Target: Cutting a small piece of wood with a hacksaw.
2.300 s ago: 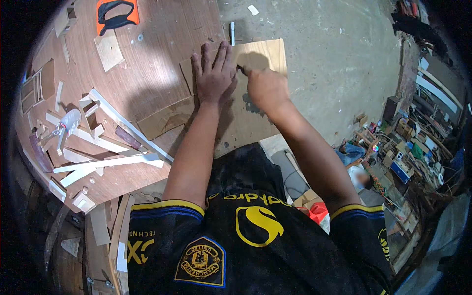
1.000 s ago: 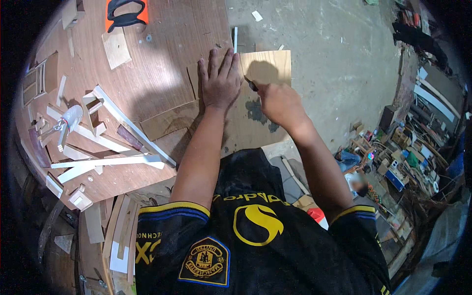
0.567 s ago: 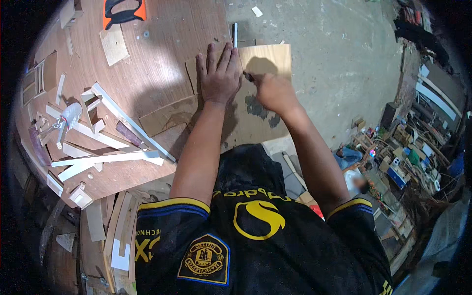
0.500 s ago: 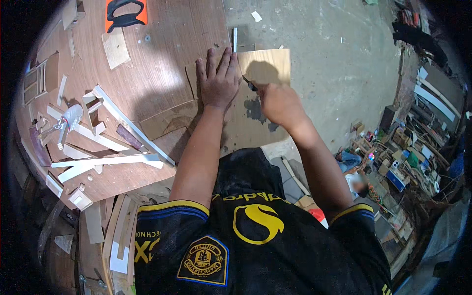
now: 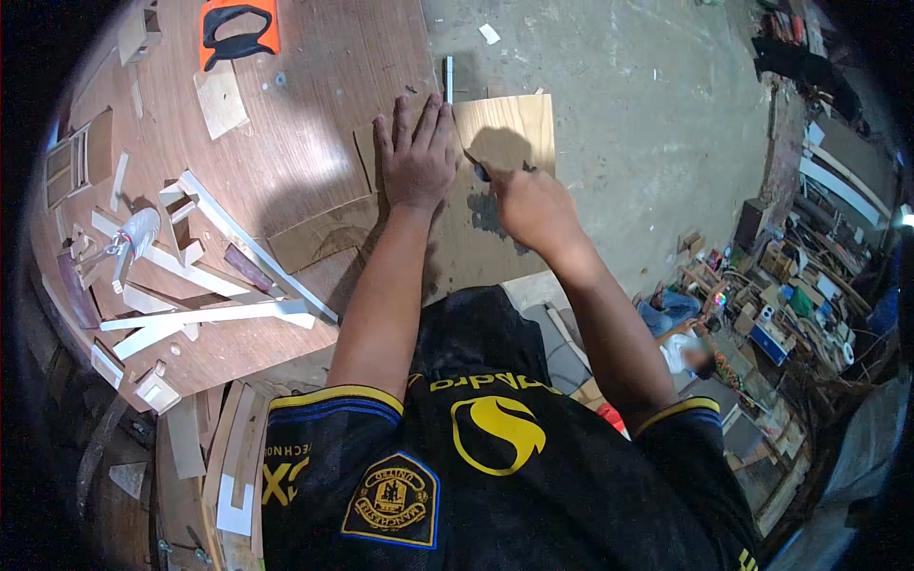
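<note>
A pale plywood sheet (image 5: 519, 124) lies on the work surface under both hands. My left hand (image 5: 415, 164) is spread palm-down along its left side, beside a narrow pale straight strip (image 5: 448, 78) poking out past the sheet's top edge. Closed around a dark slim tool, probably a blade (image 5: 478, 167), is my right hand (image 5: 533, 214), just right of my left fingers; the tool's tip meets the plywood. Most of the tool is hidden by my fingers. A dark stain marks the sheet below it.
An orange-black saw handle (image 5: 271, 33) is at the top left, near cut white strips (image 5: 205, 309) and a pale object resembling a glue bottle (image 5: 141, 228). Grey concrete floor (image 5: 666, 114) lies right. Another person (image 5: 671, 319), in jeans, is at lower right among clutter (image 5: 790, 295).
My right hand, with the dark tool, has shifted back and forth along the sheet and is now slightly nearer my body. My left hand stays spread in place.
</note>
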Demonstrator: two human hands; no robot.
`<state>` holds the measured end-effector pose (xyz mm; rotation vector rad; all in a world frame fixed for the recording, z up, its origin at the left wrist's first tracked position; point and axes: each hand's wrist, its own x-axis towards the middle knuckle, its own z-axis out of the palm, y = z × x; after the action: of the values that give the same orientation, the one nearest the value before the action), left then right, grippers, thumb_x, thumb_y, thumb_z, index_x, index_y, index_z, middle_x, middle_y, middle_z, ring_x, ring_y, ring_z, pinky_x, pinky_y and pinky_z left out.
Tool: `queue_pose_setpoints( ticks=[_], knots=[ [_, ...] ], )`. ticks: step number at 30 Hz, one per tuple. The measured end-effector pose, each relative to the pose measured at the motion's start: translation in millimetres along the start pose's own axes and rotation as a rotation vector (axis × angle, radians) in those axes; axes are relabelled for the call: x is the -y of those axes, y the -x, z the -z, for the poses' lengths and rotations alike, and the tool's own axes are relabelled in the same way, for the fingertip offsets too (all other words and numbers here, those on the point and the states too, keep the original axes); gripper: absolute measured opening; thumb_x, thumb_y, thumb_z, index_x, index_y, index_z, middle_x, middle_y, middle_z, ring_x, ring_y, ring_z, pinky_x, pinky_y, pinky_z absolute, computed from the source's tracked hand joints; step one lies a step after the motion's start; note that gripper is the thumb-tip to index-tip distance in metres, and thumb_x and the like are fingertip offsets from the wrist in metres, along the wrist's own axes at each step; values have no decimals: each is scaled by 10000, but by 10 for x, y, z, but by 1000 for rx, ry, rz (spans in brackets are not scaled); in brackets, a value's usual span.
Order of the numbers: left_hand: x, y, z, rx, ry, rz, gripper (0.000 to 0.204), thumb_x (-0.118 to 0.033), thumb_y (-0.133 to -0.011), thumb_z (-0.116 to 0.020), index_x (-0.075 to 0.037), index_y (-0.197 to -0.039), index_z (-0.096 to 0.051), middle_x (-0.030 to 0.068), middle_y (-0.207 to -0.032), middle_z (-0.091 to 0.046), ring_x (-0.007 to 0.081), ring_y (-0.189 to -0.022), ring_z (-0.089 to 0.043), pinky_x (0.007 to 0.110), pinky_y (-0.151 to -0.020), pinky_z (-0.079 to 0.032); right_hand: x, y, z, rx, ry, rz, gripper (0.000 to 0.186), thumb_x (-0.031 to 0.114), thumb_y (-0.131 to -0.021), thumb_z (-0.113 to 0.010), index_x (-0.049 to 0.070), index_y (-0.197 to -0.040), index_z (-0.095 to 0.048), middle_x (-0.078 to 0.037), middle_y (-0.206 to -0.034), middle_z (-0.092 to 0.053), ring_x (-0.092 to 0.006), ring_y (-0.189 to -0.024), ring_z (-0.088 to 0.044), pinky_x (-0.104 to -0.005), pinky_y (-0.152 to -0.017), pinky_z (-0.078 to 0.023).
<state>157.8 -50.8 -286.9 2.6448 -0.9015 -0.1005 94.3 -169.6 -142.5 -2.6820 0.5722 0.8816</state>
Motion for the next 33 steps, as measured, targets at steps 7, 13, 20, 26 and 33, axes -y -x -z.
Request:
queue_pose_setpoints(
  ticks=[7, 13, 20, 26, 33],
  knots=[
    [-54, -16, -6, -7, -31, -37, 505, -298, -887, -520, -196, -1381, -523, -38, -1489, -427, 319, -1411, -311, 585, -1146, -139, -41, -73, -258, 11, -38, -138, 273, 152, -881, -459, 153, -1015, -696, -230, -853, -683, -369, -801, -690, -471, -725, -554],
    [11, 49, -65, -78, 26, -6, 519, -311, -862, -557, -181, -1364, -537, -30, -1458, -459, 323, -1401, -324, 582, -1148, -148, -189, -117, -357, 5, -21, -17, 310, 150, -870, -502, 171, -1143, -647, -197, -780, -672, -378, -754, -672, -474, -662, -538],
    [-15, -7, 2, -39, 15, -13, 506, -280, -879, -546, -156, -1369, -531, -28, -1496, -415, 340, -1411, -302, 583, -1144, -157, 44, 122, 237, 112, -22, -54, 330, 155, -887, -495, 156, -1186, -632, -196, -858, -695, -352, -814, -693, -454, -736, -556],
    [-40, -68, 16, -80, 14, -13, 507, -278, -861, -547, -155, -1353, -542, -20, -1456, -462, 337, -1392, -332, 585, -1139, -176, 28, -247, -178, 161, 17, -142, 313, 135, -867, -507, 157, -1136, -666, -159, -861, -707, -353, -828, -694, -448, -747, -561],
    [-49, 56, -25, -89, 35, -10, 465, -252, -875, -511, -162, -1328, -569, -21, -1438, -486, 332, -1382, -350, 583, -1137, -191, 70, 165, 35, 93, 19, -82, 305, 157, -886, -523, 193, -1159, -654, -184, -883, -695, -345, -830, -690, -461, -706, -550]
  ],
)
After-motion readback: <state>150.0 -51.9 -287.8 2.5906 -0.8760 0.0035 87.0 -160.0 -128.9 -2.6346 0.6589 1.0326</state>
